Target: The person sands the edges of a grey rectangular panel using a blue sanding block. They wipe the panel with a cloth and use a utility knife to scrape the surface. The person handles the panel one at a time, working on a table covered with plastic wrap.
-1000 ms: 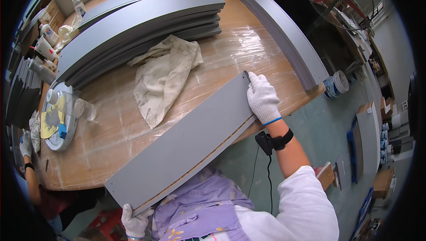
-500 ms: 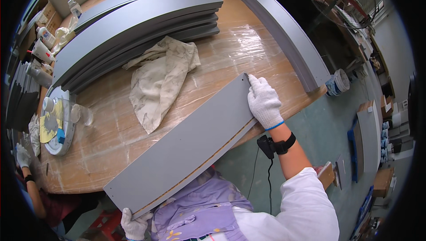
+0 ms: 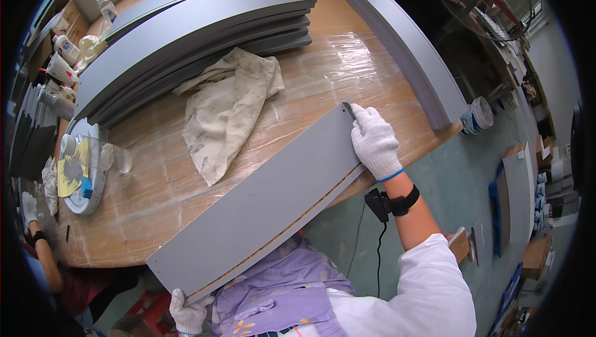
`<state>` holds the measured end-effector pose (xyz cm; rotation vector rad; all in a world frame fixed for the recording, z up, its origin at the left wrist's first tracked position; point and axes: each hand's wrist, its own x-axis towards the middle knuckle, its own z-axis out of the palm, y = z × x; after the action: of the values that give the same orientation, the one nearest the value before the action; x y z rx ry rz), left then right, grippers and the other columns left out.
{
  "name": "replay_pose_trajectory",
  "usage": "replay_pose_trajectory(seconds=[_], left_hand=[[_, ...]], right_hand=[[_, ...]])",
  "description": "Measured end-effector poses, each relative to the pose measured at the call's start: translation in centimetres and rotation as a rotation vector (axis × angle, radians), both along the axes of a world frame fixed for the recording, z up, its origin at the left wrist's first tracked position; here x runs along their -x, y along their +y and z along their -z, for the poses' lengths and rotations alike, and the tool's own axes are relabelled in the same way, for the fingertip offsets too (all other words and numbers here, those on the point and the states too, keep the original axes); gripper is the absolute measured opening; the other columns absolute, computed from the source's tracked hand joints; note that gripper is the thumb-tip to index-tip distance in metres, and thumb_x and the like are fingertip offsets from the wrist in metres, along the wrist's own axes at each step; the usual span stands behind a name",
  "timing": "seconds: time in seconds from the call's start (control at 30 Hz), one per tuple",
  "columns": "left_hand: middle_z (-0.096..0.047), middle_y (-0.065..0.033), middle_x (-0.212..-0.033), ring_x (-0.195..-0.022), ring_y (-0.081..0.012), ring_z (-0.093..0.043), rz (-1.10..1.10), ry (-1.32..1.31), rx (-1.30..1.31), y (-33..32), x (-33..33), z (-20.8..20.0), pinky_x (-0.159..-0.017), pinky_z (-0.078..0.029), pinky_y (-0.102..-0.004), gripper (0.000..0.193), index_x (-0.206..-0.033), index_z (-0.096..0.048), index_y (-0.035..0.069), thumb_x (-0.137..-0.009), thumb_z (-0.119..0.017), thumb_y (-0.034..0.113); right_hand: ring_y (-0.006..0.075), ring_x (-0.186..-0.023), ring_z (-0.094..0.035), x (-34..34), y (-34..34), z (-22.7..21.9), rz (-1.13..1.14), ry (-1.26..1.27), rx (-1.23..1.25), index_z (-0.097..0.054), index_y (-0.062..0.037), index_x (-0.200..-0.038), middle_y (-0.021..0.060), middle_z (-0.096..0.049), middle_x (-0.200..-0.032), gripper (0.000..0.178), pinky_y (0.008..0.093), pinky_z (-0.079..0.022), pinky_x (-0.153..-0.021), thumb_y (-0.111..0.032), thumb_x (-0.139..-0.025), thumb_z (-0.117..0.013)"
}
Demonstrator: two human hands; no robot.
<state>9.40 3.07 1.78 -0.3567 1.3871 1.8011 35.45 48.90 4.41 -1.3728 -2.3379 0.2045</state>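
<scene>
A long grey panel (image 3: pixel 257 197) with a thin brown groove along its near side lies slantwise in front of me, partly over the table edge. My right hand (image 3: pixel 376 141), in a white knit glove with a blue cuff, grips its far right end. At the near left corner my left hand (image 3: pixel 186 313), gloved too, holds the other end, thumb on top and most fingers hidden beneath. Small holes show near the panel's ends. Beyond it a stained, crumpled cloth (image 3: pixel 231 113) rests on the plastic-covered table (image 3: pixel 310 92).
Stacked grey panels (image 3: pixel 205 30) fill the table's far left; more panels (image 3: pixel 406 45) lie at the right edge. On the left stand a white tray (image 3: pixel 87 197) with a blue block (image 3: pixel 86 187) and several bottles. A co-worker's gloved hand (image 3: pixel 29 208) shows far left; a fan (image 3: pixel 487 2) stands upper right.
The view has shifted slightly. Both hands keep their hold on the panel, which stays almost in place. The co-worker's hand at the far left has moved a little.
</scene>
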Motion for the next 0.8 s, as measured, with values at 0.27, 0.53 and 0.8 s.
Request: replay_pose_trajectory(seconds=[0.27,0.53,0.8], left_hand=[[-0.067,-0.0189,-0.097,-0.072,-0.0337,-0.070,-0.007,0.014,0.001,0.3,-0.2,-0.2,-0.052,-0.062,-0.0418,0.043,-0.120,-0.051,0.002,-0.094,-0.056,0.036],[-0.066,-0.0162,-0.097,-0.076,-0.0317,-0.069,0.027,0.031,-0.034,1.7,0.1,-1.1,-0.052,-0.062,-0.0412,0.034,-0.115,-0.053,0.005,-0.096,-0.053,0.033],[-0.062,-0.0176,-0.110,-0.087,-0.0362,-0.068,0.057,0.037,-0.145,2.8,1.5,0.2,-0.060,-0.063,-0.0483,0.029,-0.116,-0.050,0.003,-0.098,-0.050,0.026]], right_hand=[[0.0349,-0.082,-0.064,0.5,-0.4,0.1,0.053,-0.049,-0.035,-0.057,-0.0089,-0.124,0.0143,-0.059,-0.098,0.037,0.0444,-0.053,-0.072,-0.014,-0.087,-0.056],[0.0339,-0.084,-0.064,2.7,-2.7,-1.0,-0.137,-0.001,0.037,-0.056,-0.0062,-0.125,0.0143,-0.059,-0.102,0.039,0.0444,-0.053,-0.074,-0.014,-0.087,-0.056],[0.0222,-0.080,-0.061,8.6,-14.4,-1.3,-0.694,-0.110,0.051,-0.056,-0.0043,-0.123,0.0081,-0.055,-0.086,0.040,0.0341,-0.054,-0.068,-0.009,-0.084,-0.051]])
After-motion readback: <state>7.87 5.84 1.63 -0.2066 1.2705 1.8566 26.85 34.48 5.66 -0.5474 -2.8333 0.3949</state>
